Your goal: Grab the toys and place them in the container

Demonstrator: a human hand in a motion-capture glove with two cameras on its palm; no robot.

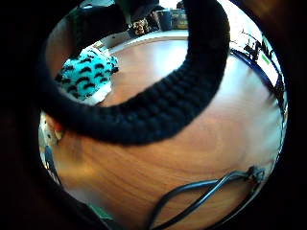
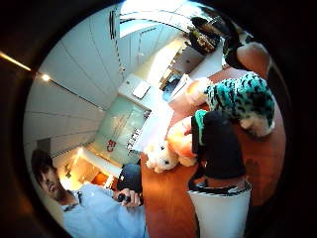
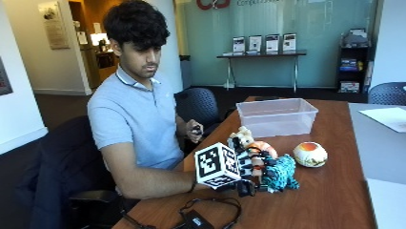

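A teal plush with black spots [image 3: 283, 174] lies on the wooden table [image 3: 329, 191], right beside my gloved right hand [image 3: 245, 187]. The fingers are loosely bent at the plush's side and nothing sits between them. Behind the hand an orange and cream plush [image 3: 252, 143] rests on the table. An orange and white ball toy [image 3: 309, 154] lies to its right. The clear plastic container [image 3: 278, 123] stands farther back. In the thumb side palm view my thumb [image 2: 219, 146] is next to the orange plush [image 2: 173, 148], with the teal plush [image 2: 242, 99] beyond. A curved gloved finger [image 1: 168, 100] arcs over bare table near the teal plush [image 1: 88, 74].
A black cable and a small device [image 3: 202, 215] lie at the table's near edge by my forearm. A sheet of paper [image 3: 388, 117] lies on the grey table to the right. The person's bare left hand [image 3: 194, 131] holds a small dark object off the table.
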